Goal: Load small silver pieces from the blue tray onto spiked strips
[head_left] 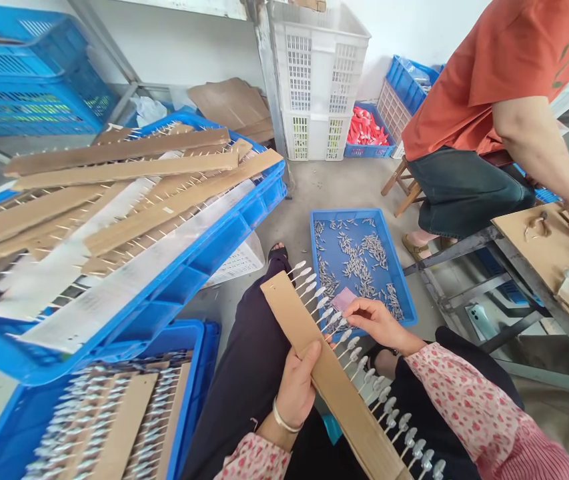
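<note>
My left hand (297, 380) grips a long brown cardboard strip (337, 387), thumb on its top face. The strip slants across my lap. Thin sticks stand out along its right edge, each tipped with a small silvery spoon-shaped piece (405, 421). At one of these tips, near the middle of the row, the thumb and fingers of my right hand (377, 323) are pinched together. Beyond the strip, a shallow blue tray (347, 215) on the floor contains many loose small silvery pieces (357, 263) and a pink scrap (345, 298), partly behind the strip.
At left, a blue crate (214, 260) is heaped with cardboard strips bearing bare sticks. Below it, another blue crate (190, 393) contains strips with silvery tips. A person in an orange shirt (464, 73) sits at right by a low table (524, 230). White crates (321, 40) stand behind.
</note>
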### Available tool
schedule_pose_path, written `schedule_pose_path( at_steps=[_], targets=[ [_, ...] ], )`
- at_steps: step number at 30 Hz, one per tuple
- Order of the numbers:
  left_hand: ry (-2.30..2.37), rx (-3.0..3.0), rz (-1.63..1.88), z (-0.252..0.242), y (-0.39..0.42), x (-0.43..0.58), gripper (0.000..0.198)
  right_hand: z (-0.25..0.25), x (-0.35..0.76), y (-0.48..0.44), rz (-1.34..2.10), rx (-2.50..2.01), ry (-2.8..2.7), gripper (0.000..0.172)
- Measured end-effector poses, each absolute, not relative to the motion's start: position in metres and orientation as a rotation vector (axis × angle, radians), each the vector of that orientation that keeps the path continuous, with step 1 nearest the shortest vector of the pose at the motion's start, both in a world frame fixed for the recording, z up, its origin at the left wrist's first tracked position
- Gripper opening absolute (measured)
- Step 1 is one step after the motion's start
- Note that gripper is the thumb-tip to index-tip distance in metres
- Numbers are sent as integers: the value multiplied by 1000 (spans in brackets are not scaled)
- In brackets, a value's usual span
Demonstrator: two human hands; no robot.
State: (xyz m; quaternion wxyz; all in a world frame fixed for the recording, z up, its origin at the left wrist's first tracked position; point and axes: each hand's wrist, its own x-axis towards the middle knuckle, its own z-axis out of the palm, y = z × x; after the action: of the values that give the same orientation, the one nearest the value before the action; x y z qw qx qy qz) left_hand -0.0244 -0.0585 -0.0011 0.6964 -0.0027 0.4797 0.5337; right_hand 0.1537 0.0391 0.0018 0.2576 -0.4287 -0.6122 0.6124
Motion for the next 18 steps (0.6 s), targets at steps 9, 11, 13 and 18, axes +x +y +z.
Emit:
schedule_pose_path(
  at_steps=[9,11,13,18],
  targets=[
    [1063,-16,1198,1,-58,-24,33,4,155,38,1628,-1135,-1700,18],
    [1071,-15,1192,1,-58,-24,34,5,154,38,1617,-1139,-1712,19],
    [1083,-5,1191,0,-58,-24,35,7,153,38,1592,-1147,-1746,19],
    [1122,13,1196,0,-58,-23,36,10,148,34,1661,-1160,-1673,20]
  ],
)
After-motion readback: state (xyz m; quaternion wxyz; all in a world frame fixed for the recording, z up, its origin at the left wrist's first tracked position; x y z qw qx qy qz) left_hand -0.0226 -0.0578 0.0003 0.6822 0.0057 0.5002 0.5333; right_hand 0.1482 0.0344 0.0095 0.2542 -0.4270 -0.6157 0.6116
